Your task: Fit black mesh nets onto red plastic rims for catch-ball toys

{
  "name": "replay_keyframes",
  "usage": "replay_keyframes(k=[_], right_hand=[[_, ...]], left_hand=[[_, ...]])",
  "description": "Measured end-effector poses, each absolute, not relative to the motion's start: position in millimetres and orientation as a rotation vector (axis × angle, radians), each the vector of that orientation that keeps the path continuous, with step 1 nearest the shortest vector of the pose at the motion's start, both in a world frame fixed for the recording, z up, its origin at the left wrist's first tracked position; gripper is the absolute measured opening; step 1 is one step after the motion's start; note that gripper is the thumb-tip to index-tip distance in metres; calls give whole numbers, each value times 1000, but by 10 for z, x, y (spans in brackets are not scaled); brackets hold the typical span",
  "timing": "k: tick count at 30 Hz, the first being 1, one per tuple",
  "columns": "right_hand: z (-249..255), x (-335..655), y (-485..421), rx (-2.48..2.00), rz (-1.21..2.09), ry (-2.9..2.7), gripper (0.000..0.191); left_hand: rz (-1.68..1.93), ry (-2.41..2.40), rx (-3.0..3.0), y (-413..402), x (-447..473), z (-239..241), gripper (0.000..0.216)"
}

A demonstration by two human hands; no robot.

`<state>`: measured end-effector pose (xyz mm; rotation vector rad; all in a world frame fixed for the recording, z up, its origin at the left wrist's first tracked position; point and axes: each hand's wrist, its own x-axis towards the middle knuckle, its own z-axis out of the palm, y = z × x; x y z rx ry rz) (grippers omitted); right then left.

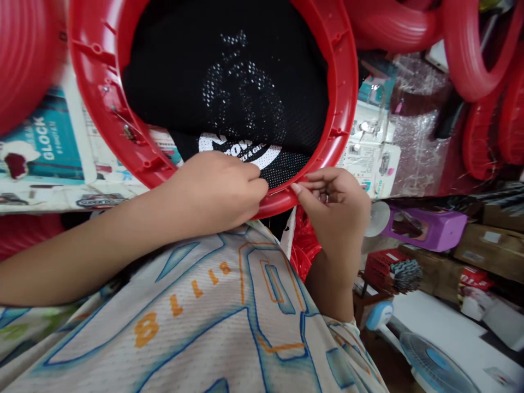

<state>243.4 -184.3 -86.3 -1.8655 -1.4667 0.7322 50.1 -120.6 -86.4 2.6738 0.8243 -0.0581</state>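
Observation:
A large red plastic ring lies in front of my body, its ribbed side facing up. Black mesh fabric with white printed lettering shows through its opening. My left hand is closed in a fist over the ring's near rim; whatever its fingers grip is hidden. Just to the right, my right hand pinches the same rim between thumb and fingers. A thin wire with a small metal piece sits on the ring's left inner side.
More red rings crowd the upper right, with another at the left. Printed packaging sheets cover the work surface. A purple box, cardboard cartons and a blue and white fan stand at the right.

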Motion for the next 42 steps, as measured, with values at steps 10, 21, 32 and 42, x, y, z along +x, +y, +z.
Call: replay_keyframes(k=[10, 21, 32, 42], right_hand=[[-899, 2279, -1927, -1856, 774, -1443, 27], [-633, 2472, -1817, -1860, 470, -1831, 31], [-829, 2406, -1787, -1842, 615, -1612, 25], [-876, 2228, -1869, -1867, 772, -1478, 27]], left_hand=[[-77, 1024, 2621, -1311, 600, -751, 39], [242, 995, 2753, -1342, 617, -947, 35], [279, 794, 2861, -1200, 392, -1010, 35], [232, 944, 2789, -1227, 465, -827, 42]])
